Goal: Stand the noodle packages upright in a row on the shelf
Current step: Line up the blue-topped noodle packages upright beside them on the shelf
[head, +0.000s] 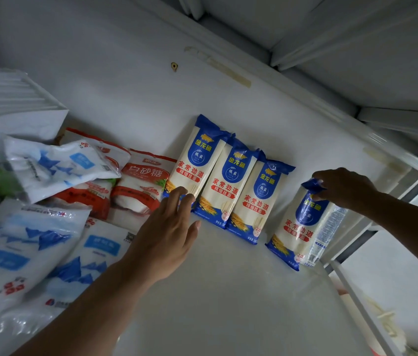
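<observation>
— What can't you make out from up there?

— Quite a bit. My left hand [169, 227] covers the bottom corner of the leftmost blue-and-cream plastic noodle package [195, 160], so I can't tell whether my fingertips touch it or the red-and-white sugar bag [141, 183] just left of it. That hand is flat and open, fingers spread, gripping nothing. The fine print on the packs is too small to read. The white cardboard box [10, 116] further left of the row is cut off by the edge, and the pale blue-and-white bags [23, 242] in front of it blur into one another.

— And your other hand?

— My right hand [341, 188] pinches the crimped blue top of the fourth noodle package [296, 227], fingers closed on it, hiding part of the logo. A fifth, white-backed pack [327, 232] leans against its right side, mostly hidden behind it.

— How do the noodles look?

— Long flat packs, cream in the middle with a blue arch label, red characters and a blue base with golden wheat. Three stand side by side, touching, leaning back on the white rear wall [125, 86] of the white shelf [228, 291]. The second [228, 181] and third [259, 199] overlap slightly. The fourth stands apart, to the right of that row, near the shelf's right edge.
</observation>
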Demonstrator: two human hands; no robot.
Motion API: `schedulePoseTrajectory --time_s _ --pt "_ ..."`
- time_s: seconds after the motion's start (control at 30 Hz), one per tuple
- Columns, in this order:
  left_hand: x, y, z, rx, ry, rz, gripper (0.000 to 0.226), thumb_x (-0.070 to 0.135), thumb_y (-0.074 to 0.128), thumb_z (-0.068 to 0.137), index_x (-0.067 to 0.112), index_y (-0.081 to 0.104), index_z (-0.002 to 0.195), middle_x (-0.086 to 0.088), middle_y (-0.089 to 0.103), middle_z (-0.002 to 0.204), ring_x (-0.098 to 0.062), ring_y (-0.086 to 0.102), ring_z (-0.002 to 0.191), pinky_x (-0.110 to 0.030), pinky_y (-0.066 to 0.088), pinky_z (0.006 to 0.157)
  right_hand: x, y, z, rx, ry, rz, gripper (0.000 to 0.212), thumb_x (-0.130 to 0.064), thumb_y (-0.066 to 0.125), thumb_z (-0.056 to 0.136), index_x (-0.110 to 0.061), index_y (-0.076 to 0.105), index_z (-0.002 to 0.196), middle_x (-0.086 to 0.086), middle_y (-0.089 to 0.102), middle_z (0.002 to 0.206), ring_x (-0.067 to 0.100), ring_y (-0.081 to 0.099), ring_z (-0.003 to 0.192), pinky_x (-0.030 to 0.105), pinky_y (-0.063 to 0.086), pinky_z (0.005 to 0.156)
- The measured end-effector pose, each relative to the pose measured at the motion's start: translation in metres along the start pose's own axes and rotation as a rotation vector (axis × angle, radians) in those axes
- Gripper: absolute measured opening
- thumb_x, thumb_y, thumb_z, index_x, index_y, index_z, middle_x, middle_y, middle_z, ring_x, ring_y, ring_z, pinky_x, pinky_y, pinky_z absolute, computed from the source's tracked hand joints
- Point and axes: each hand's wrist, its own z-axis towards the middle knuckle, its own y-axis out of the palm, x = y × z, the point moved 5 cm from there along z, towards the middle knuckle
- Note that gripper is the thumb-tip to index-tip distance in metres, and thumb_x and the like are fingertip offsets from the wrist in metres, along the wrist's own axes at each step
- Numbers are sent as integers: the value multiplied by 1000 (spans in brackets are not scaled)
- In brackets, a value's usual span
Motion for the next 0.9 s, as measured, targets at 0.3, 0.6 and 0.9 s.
schedulePoseTrajectory --time_s 0.3,0.6,0.9 --pt "0 0 -2 35 -46 -71 74 52 7 96 11 28 154 -12 32 156 -21 40 141 -27 43 105 -10 27 0 -124 152 396 45 -48 68 90 -14 48 112 10 70 98 26 75 74 43 62 75" --pt "11 -2 -3 -16 86 -207 75 50 33 104 43 -22 154 17 -19 168 -14 4 157 -41 23 124 -14 35 8 6 75 600 36 -41 59 98 -16 49 122 11 67 103 28 70 86 45 62 78" --pt "8 7 -2 -15 80 -215 74 52 32 103 45 -22 154 16 -14 169 -14 6 157 -45 28 123 -14 53 23 52 123 557 66 -39 64 96 -18 36 152 24 40 144 40 60 113 35 48 82"
